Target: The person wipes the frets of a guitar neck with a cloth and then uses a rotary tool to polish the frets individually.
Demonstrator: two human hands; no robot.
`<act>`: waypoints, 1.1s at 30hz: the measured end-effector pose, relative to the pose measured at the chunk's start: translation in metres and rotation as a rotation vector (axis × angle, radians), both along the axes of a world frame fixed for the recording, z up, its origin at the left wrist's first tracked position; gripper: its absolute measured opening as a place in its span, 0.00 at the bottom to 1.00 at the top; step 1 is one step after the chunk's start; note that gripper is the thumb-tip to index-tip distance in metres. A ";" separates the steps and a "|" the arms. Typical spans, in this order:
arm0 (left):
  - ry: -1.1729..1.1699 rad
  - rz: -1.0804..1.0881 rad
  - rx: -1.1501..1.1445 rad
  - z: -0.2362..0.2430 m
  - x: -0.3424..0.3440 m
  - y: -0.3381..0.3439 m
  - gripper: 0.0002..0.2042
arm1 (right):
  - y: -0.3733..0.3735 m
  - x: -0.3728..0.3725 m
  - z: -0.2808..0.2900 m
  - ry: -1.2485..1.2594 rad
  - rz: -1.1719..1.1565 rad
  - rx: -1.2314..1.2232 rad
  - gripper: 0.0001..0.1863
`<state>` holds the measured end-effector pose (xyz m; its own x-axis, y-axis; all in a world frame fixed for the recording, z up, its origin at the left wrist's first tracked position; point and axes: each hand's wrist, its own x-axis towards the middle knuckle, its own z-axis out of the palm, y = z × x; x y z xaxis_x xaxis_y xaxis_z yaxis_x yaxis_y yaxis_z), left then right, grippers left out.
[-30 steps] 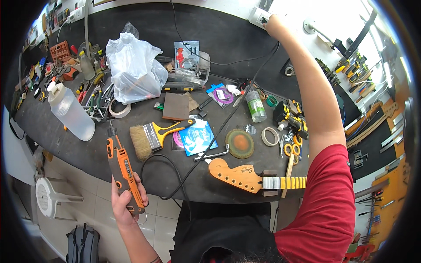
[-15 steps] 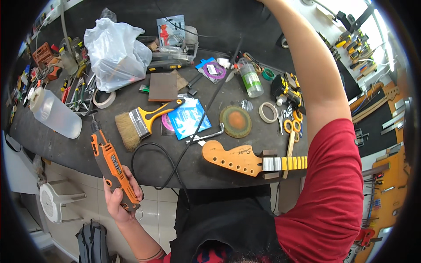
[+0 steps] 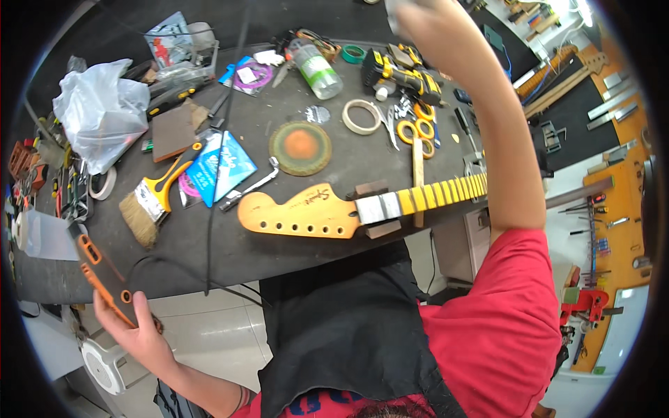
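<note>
Both grips sit differently from half a second ago: the right grip point(image 3: 428, 26), out of frame then, now shows at the upper right, while the left grip point(image 3: 143, 334) has gone farther toward the lower left, and the view has swung so that the counter's contents appear farther left. Front edge of the counter point(image 3: 223, 268) climbs from lower left to middle right, and dark surface shows between that edge, the paintbrush point(image 3: 157, 195) and the guitar neck point(image 3: 300, 212). Black cord point(image 3: 208, 244) cuts down through this stretch and loops near the edge. At the lower left, the orange and grey rotary tool point(image 3: 108, 275) lies inside the left grip, fingers and thumb wrapped about its lower end, its body slanting up-left across the edge; its upper end overlaps the translucent bottle point(image 3: 49, 237), whether touching I cannot tell. Blur hides whether the right grip is clenched or released; something pale shows beside it. Headstock leftward, the neck lies mid-frame, well apart from the left grip, its right end passing behind the right forearm point(image 3: 505, 132).
</note>
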<state>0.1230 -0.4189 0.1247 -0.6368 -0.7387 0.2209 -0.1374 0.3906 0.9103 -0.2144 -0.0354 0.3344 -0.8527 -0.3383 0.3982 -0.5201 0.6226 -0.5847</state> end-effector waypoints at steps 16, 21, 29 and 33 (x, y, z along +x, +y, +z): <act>0.078 -0.195 0.016 -0.050 -0.047 0.072 0.39 | 0.131 0.149 -0.191 -0.027 -0.010 0.157 0.12; 0.091 -0.163 0.016 -0.049 -0.049 0.079 0.38 | 0.123 0.155 -0.199 0.070 -0.060 0.190 0.13; 0.074 -0.168 0.049 -0.030 -0.058 0.096 0.37 | 0.112 0.147 -0.213 0.170 -0.159 0.203 0.19; 0.088 -0.204 0.100 -0.027 -0.053 0.089 0.36 | 0.125 0.181 -0.214 0.145 -0.176 0.163 0.19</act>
<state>0.0699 -0.3303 0.0982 -0.7565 -0.6177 0.2145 0.0170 0.3093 0.9508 -0.0335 0.0899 0.1208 -0.8422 -0.2593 0.4728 -0.4663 0.7906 -0.3970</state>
